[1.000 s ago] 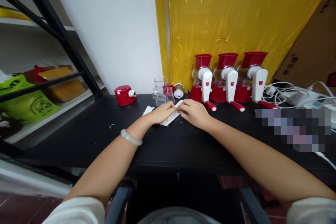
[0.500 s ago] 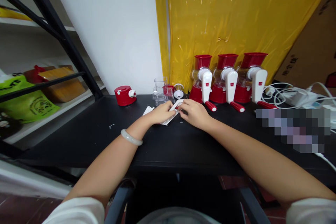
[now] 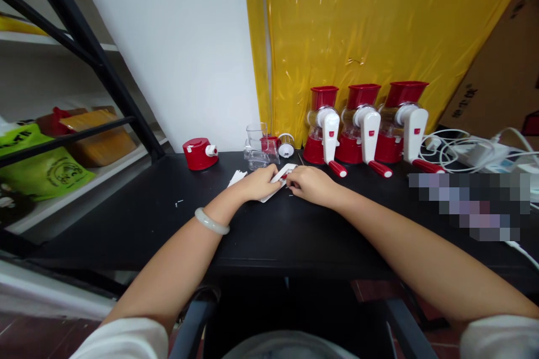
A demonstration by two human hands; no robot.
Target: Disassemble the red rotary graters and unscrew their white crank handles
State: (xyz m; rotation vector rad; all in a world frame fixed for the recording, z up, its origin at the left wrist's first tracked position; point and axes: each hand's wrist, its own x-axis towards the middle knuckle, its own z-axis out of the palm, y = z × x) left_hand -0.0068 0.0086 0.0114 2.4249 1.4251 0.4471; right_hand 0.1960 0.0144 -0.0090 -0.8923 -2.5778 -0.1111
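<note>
My left hand (image 3: 260,182) is closed around a white plastic crank arm (image 3: 273,189), its thumb along the upper side. Something small and red shows inside the hollow of the arm. My right hand (image 3: 314,184) is at the right of the crank arm with its fingers curled in. Whatever those fingertips pinch, if anything, is hidden. A white plastic piece (image 3: 238,178) lies behind my left wrist. Beyond my hands stand a clear plastic grater housing (image 3: 256,151) and a metal grater drum (image 3: 286,146) with a white end.
Three assembled red-and-white rotary graters (image 3: 324,129) stand along the back right. A red grater base (image 3: 200,153) sits to the left on the black table (image 3: 168,230). Tiny bits (image 3: 179,202) lie near it. White cables (image 3: 452,151) and a pixelated patch are at the right.
My right fingers have drawn back slightly from the crank arm and curled more, uncovering more of its red part. My left hand keeps its hold.
</note>
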